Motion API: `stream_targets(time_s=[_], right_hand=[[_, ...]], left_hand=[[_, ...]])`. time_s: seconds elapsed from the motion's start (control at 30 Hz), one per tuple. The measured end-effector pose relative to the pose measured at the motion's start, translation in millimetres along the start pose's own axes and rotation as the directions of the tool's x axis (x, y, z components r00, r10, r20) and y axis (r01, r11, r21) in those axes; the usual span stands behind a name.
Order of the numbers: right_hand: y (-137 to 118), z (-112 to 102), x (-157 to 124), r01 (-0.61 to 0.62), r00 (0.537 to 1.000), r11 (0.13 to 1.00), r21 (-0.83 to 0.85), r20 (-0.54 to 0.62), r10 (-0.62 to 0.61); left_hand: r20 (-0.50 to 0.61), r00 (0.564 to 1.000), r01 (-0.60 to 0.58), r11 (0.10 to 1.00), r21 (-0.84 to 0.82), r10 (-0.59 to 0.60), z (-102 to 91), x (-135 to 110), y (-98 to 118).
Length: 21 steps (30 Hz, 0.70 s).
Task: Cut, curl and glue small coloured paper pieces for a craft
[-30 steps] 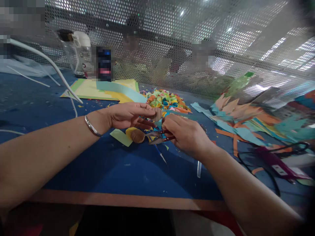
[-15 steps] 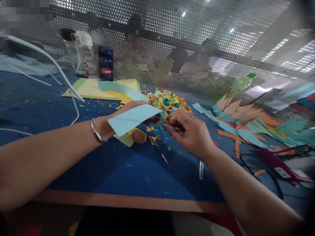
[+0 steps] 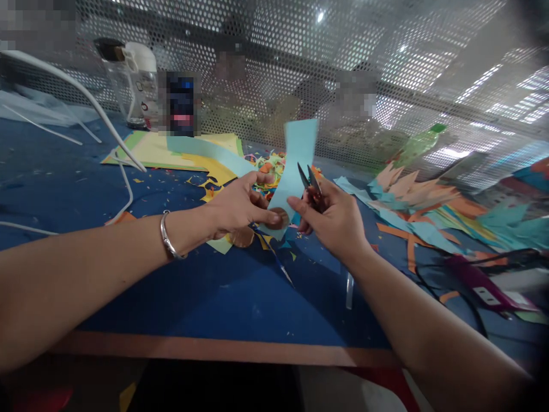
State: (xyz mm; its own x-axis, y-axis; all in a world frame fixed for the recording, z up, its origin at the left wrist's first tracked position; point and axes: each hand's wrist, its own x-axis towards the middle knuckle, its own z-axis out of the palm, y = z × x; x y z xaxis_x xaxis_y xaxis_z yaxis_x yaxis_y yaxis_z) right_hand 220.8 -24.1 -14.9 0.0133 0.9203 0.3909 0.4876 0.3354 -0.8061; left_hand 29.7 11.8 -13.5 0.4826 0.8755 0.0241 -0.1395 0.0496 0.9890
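Note:
A light blue paper strip (image 3: 299,150) stands upright between my hands, its lower end by my fingers. My left hand (image 3: 240,207) presses a round brown disc (image 3: 278,218) against that lower end with the thumb; the other fingers are bent, partly behind the paper. In my right hand (image 3: 337,220) is a small pair of scissors (image 3: 312,186), blades pointing up and slightly apart. The right thumb and fingertips also touch the strip's right edge. A second brown disc (image 3: 242,237) lies on the table below my left hand.
Cut paper scraps (image 3: 277,163) are heaped behind my hands. A thin pointed tool (image 3: 283,272) lies in front. Paper sheets (image 3: 141,150), bottles (image 3: 146,86) and a white cable (image 3: 92,103) are at left. Spiky paper pieces (image 3: 422,191) and a purple power strip (image 3: 484,289) are at right.
The blue strip has swung from lying across my left hand to standing upright. My left hand has turned so thumb and disc show. The scissor blades now point up in my right hand.

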Motion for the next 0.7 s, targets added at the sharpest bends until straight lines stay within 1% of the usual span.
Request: stream_targets(time_s=[0.03, 0.1, 0.17, 0.2, 0.23, 0.37, 0.43, 0.5, 0.6, 0.7], right_hand=[[0.4, -0.4, 1.6, -0.007, 1.000, 1.000, 0.007, -0.015, 0.007], [2.9, -1.7, 4.7, -0.018, 0.999, 1.000, 0.023, -0.033, 0.019], [6.2, -3.6, 6.8, -0.016, 0.998, 1.000, 0.018, -0.053, 0.017], [7.6, -4.5, 7.2, -0.009, 0.998, 1.000, 0.000, -0.064, 0.009], [8.5, -5.5, 7.3, 0.002, 0.997, 1.000, -0.029, -0.078, -0.005], [6.4, -6.7, 4.5, 0.069, 0.989, 0.990, -0.124, -0.119, -0.084], [3.0, -5.2, 2.0, 0.096, 0.990, 0.989, -0.115, -0.089, -0.106], [-0.3, -2.5, -0.2, 0.124, 0.992, 0.988, -0.092, -0.023, -0.127], [-3.7, 1.6, -2.3, 0.166, 0.984, 0.985, -0.054, 0.074, -0.161], [-5.8, 3.3, -3.2, 0.159, 0.980, 0.987, -0.039, 0.125, -0.153]], left_hand=[[0.003, 0.999, 0.035, 0.999, 0.014, -0.035, 0.7, -0.9, 0.3], [0.062, 0.993, 0.103, 0.995, 0.020, -0.104, 2.4, -2.5, 0.8], [0.123, 0.984, 0.132, 0.991, -0.013, -0.129, 3.9, -3.2, 0.9], [0.134, 0.982, 0.137, 0.990, -0.030, -0.132, 4.5, -3.2, 0.8], [0.127, 0.984, 0.135, 0.990, -0.046, -0.129, 4.8, -3.0, 0.6], [0.029, 0.995, 0.100, 0.990, -0.099, -0.098, 4.6, -1.0, 0.2], [0.001, 0.996, 0.088, 0.991, -0.102, -0.088, 4.4, -0.2, 0.4], [-0.012, 0.997, 0.073, 0.993, -0.096, -0.075, 4.5, -0.2, 0.6], [0.014, 0.999, 0.038, 0.996, -0.082, -0.037, 4.7, -1.5, 0.4], [0.056, 0.998, 0.018, 0.997, -0.073, -0.014, 4.8, -3.5, 0.2]])
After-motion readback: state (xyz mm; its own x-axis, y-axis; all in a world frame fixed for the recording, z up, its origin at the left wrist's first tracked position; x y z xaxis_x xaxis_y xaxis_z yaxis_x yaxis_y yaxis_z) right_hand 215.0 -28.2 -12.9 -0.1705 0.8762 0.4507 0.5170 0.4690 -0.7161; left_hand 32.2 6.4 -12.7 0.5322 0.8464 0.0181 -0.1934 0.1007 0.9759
